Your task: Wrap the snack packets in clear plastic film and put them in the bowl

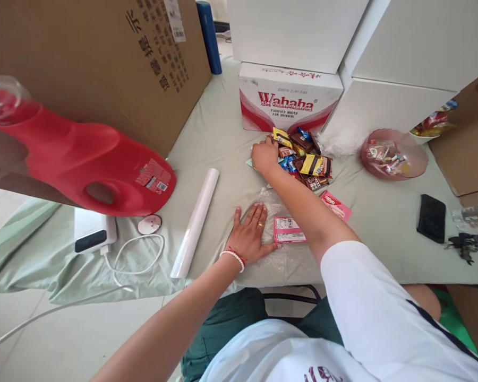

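My left hand [249,233] lies flat with its fingers spread, pressing on a clear plastic sheet or bag [269,200] near the table's front edge. Just right of its thumb is a pink packet [289,230] with a white label. A second pink packet [338,206] is partly covered by my right forearm. Farther back, my right hand [265,156] reaches into the left side of a pile of wrapped snacks [314,165] in yellow, brown and blue. Its fingers are curled, and what they hold is hidden. A pale green wrapper edge [249,162] shows beside it.
A white roll [196,223] lies to the left, beyond it a power bank [93,231] with cable and a large red jug [103,164]. Behind the pile stands a Wahaba-type carton [290,101]. Rightward are a pink bowl [416,159], a black phone [431,218] and keys [468,244].
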Tool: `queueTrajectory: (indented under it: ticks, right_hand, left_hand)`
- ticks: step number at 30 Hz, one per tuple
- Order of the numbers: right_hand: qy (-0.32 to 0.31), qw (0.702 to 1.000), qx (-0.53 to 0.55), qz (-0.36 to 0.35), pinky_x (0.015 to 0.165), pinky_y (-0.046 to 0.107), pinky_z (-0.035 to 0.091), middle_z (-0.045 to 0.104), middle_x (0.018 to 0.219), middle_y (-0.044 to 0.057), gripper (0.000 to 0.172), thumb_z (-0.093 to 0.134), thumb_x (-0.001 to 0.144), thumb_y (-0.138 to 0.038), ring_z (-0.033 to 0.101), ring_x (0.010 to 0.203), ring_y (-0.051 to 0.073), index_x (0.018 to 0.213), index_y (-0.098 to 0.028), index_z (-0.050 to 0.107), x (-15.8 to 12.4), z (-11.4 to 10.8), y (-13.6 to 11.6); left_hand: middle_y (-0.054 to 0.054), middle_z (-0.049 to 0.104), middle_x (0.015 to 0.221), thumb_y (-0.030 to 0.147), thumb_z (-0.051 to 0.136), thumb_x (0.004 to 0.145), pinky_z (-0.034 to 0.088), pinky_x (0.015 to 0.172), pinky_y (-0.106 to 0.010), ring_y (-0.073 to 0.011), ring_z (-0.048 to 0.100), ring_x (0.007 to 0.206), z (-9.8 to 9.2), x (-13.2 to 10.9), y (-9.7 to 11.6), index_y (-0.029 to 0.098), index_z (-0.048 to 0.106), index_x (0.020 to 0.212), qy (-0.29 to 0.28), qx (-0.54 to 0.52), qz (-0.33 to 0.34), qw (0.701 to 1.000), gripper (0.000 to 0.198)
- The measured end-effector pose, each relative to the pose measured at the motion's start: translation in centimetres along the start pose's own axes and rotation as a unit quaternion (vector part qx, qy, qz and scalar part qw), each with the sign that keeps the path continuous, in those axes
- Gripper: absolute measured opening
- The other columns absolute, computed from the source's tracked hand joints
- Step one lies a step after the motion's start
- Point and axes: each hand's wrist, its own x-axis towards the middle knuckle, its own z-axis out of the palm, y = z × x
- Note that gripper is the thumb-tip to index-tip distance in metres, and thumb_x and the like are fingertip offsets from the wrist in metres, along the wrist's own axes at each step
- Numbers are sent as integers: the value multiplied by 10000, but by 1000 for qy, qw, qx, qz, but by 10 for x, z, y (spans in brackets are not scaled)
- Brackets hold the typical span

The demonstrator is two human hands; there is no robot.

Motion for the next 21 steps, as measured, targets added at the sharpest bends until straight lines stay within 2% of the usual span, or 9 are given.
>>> queueTrajectory:
  ticks: [3,7,10,11,13,15,17,19,21]
  right_hand:
    - [22,1000,10,-20,1039,539,402,709,1233,243,464,316,1018,-100,537,1280,378,1211,-82,737,-2,-7,16]
    - [50,997,61,3,997,504,451,688,1220,238,468,323,1071,-275,542,1229,381,1256,-84,708,-11,-20,51]
    - [14,990,68,-124,1068,510,423,657,1311,199,493,495,1032,-480,503,1275,372,1348,-142,664,-27,-23,57]
    - [-13,985,51,-162,1087,525,406,645,1346,194,502,555,1002,-495,477,1309,381,1360,-159,658,-34,-22,54]
    - [-53,982,9,-181,1103,560,375,643,1360,204,433,583,990,-421,443,1344,401,1325,-164,677,-46,-21,46]
    - [-38,988,-4,-150,1102,565,363,667,1304,215,351,481,1029,-296,457,1325,397,1261,-150,700,-55,-24,38]
    - [19,995,28,-98,1091,542,381,677,1269,212,387,368,1063,-246,484,1300,382,1236,-143,699,-64,-33,39]
    - [76,991,102,-31,1080,512,416,671,1278,192,422,328,1096,-330,519,1281,368,1259,-156,676,-77,-48,47]
    - [83,973,216,17,1042,491,470,670,1279,167,483,330,1099,-489,582,1226,348,1329,-181,623,-100,-63,60]
  left_hand:
    - [-179,199,1761,846,401,915,3,1312,-679,-396,190,1635,0,1,1,117,217,1695,-3,0,-1,1000,1083]
    - [-173,201,1763,852,409,908,12,1316,-672,-404,171,1638,0,0,2,131,251,1690,5,-5,-3,1000,1075]
    - [-178,195,1763,849,399,912,-14,1316,-666,-391,169,1640,1,0,1,119,250,1688,9,-9,-2,1000,1076]
    - [-182,189,1764,854,398,909,-21,1314,-669,-391,169,1641,1,0,1,114,246,1688,10,-9,-1,1000,1085]
    - [-197,172,1764,870,402,895,-29,1306,-686,-399,168,1639,1,0,1,101,235,1687,9,-6,-2,1000,1117]
    - [-212,158,1763,880,404,885,-29,1296,-706,-409,167,1637,1,1,1,85,218,1687,2,-4,-5,1000,1145]
    - [-220,148,1762,879,403,886,-27,1289,-720,-412,164,1638,1,1,2,69,198,1687,-6,-2,-7,1000,1158]
    - [-224,141,1761,868,402,892,-24,1286,-727,-409,158,1640,0,1,2,55,180,1687,-10,-1,-6,1000,1159]
    - [-228,145,1760,850,410,900,-20,1284,-729,-409,155,1641,0,1,1,53,172,1688,-9,-1,-6,1000,1146]
